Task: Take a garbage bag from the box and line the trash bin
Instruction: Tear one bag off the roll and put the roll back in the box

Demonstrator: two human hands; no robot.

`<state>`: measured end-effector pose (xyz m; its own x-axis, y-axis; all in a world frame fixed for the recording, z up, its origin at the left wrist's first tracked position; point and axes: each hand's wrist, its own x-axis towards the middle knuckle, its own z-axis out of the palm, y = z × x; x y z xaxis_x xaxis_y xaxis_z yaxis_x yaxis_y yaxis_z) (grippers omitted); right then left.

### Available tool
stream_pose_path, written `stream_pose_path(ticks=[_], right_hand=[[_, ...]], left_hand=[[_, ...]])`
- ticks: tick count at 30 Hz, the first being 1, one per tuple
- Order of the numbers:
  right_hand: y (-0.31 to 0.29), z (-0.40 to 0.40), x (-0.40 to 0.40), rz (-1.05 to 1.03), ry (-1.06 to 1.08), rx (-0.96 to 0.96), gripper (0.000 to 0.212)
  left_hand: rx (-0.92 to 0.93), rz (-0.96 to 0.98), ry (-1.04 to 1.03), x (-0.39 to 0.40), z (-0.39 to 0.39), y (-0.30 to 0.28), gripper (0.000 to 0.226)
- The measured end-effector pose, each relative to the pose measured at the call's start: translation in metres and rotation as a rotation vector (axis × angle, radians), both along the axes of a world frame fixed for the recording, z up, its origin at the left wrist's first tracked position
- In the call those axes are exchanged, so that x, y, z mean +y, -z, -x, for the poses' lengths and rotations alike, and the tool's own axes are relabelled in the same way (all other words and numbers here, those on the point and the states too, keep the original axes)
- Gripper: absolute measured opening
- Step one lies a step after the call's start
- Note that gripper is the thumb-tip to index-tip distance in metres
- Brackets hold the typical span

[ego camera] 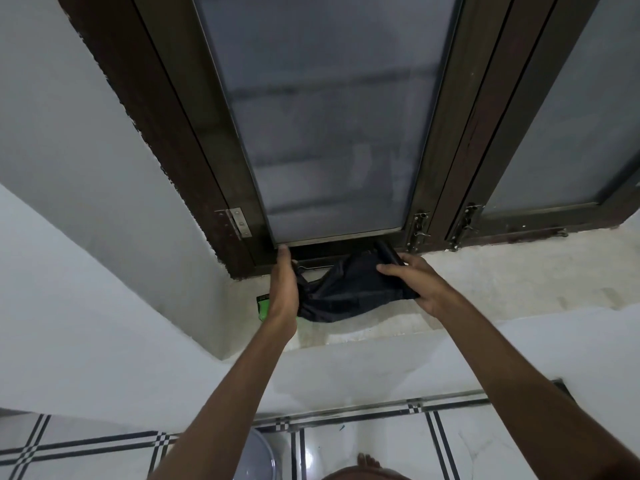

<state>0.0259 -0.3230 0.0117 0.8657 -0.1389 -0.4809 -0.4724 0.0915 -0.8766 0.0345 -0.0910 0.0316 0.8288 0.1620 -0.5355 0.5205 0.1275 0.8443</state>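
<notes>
Stretching crumpled black plastic garbage bag [349, 292] left-right across pale stone windowsill [485, 289], left hand [284, 289] and right hand [415, 285] both pinched closed on opposite ends.

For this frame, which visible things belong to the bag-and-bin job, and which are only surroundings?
Job:
- black garbage bag, held by left hand and right hand
- green box, mostly hidden behind the left wrist
- grey round object at the bottom edge, possibly the bin

Surroundings:
- window
- window latches
- sill
- tiled floor

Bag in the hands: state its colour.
Black bag, held by both hands at the window sill; head view.
</notes>
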Motion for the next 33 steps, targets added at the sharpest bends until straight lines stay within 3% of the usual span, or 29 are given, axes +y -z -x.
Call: stream_pose_path(ticks=[2,4,6,8,11,14,17,21,23,26,30,33], right_hand=[[-0.004,0.001,0.003,-0.060,0.000,-0.038,0.040],[-0.008,0.002,0.007,-0.122,-0.019,-0.063,0.035],[-0.012,0.002,0.007,-0.124,-0.036,-0.071,0.029],[-0.014,0.003,0.004,-0.056,-0.032,-0.065,0.023],[-0.012,0.004,-0.005,-0.019,-0.017,-0.007,0.025],[-0.008,0.005,-0.009,-0.101,-0.039,0.006,0.032],[-0.009,0.006,-0.004,-0.151,-0.054,-0.017,0.032],[-0.003,0.004,-0.001,-0.037,-0.019,-0.032,0.047],[-0.004,0.004,-0.002,-0.036,-0.010,-0.030,0.037],[-0.008,0.006,-0.003,-0.093,-0.024,-0.024,0.024],[-0.012,0.008,0.000,-0.168,0.027,0.049,0.022],[-0.009,0.006,0.001,-0.126,0.072,-0.006,0.028]], left_hand=[[-0.023,-0.129,0.229,-0.007,0.007,-0.006,0.090],[-0.048,-0.270,0.468,-0.012,0.009,-0.007,0.096],[-0.085,-0.416,0.606,-0.015,0.008,-0.006,0.067],[-0.124,-0.471,0.579,-0.016,0.004,-0.002,0.034],[-0.130,-0.346,0.426,-0.014,0.003,-0.007,0.016],[-0.082,-0.218,0.332,-0.011,-0.001,-0.002,0.022],[-0.094,-0.077,0.280,-0.013,-0.001,-0.001,0.013],[-0.065,0.106,0.186,-0.022,0.000,-0.010,0.026],[-0.020,0.157,0.155,-0.024,0.001,-0.014,0.026],[0.006,0.176,0.164,-0.020,0.000,-0.014,0.027],[0.009,0.158,0.262,-0.013,-0.001,-0.012,0.034],[0.012,0.197,0.332,-0.010,0.000,-0.012,0.030]])
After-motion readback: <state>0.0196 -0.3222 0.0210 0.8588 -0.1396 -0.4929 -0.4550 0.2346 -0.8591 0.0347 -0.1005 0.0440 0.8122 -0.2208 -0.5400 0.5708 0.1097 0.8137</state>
